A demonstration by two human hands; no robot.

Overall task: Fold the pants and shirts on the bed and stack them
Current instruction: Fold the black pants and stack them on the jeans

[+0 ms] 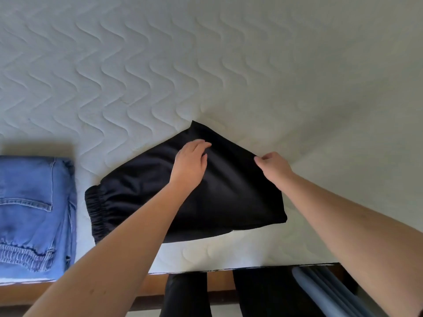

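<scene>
Black pants (142, 193) lie partly folded on the white quilted bed (206, 76), their elastic waistband at the left. My left hand (190, 162) rests flat on the upper part of the fabric, fingers spread. My right hand (273, 165) pinches the fabric's upper right edge and lifts it slightly. Folded blue jeans (34, 211) lie at the left near the bed's front edge.
The bed's front edge (229, 268) runs across the bottom, with a wooden frame below it. My legs in dark trousers stand against it. A grey object (325, 291) leans at the lower right. Bare mattress stretches behind and to the right of the pants.
</scene>
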